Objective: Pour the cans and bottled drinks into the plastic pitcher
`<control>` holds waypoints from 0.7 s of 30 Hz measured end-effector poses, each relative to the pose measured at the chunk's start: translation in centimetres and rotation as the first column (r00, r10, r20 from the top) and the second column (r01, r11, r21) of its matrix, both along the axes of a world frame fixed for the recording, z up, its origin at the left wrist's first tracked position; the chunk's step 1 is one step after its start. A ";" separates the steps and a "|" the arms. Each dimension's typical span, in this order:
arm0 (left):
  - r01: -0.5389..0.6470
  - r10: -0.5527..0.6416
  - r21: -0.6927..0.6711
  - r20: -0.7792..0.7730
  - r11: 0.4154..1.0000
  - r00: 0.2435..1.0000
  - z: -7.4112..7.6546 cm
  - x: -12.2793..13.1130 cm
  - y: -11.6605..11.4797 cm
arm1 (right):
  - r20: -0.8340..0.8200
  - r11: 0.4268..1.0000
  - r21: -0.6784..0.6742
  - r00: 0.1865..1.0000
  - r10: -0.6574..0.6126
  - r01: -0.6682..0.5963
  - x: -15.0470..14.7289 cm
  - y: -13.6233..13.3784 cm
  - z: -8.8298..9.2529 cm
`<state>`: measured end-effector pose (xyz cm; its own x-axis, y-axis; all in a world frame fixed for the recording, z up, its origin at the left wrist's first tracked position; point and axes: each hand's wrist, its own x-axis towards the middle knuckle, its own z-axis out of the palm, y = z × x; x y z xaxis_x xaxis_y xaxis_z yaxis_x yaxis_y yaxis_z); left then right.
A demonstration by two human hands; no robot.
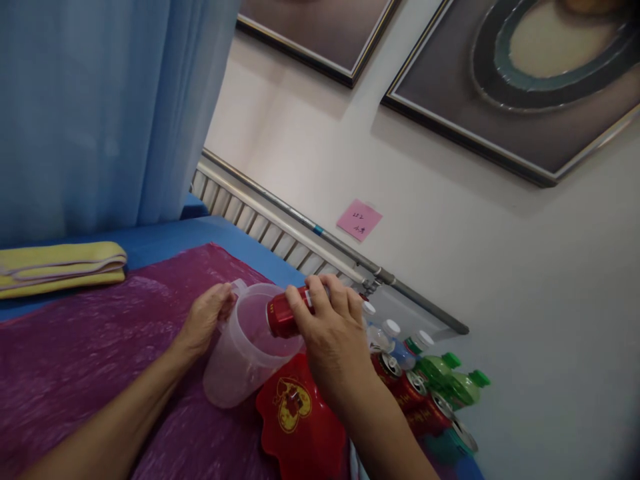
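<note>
Red can (285, 316): one end hidden under the right hand (336, 330), opening out of sight. Left hand (206, 319), 8 o'clock: fingertips partly hidden at the jug (227, 377). Frame cut off the red tray (313, 443) at 6, yellow cloth (65, 261) at 9, framed pictures (440, 80) at 12 and 2. Bottles (440, 368), 4 o'clock: lower parts hidden behind cans (431, 413). Pink note (360, 219): writing was too small to read.

jug (227, 377) looks like cloudy smooth plastic, the red can (283, 316) is glossy metal, purple sheet (100, 353) is shiny crinkled plastic, yellow towel (75, 257) just matt cloth
</note>
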<state>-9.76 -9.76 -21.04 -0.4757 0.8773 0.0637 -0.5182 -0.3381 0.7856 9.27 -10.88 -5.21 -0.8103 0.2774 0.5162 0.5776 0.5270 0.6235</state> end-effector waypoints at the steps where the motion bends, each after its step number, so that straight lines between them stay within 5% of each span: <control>1: 0.001 -0.001 -0.002 0.000 1.000 1.000 0.0 0.0 0.0 | 0.003 1.000 0.001 1.000 -0.002 0.002 0.0 0.0 0.0; 21: 0.002 -0.002 -0.005 0.009 1.000 1.000 0.1 0.0 0.2 | 0.031 0.999 0.037 0.999 -0.008 0.007 -0.1 -0.1 0.1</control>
<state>-9.80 -9.60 -20.97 -0.4748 0.8783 0.0553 -0.5257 -0.3335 0.7826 9.13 -10.94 -5.11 -0.8241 0.2645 0.5009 0.5615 0.4990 0.6601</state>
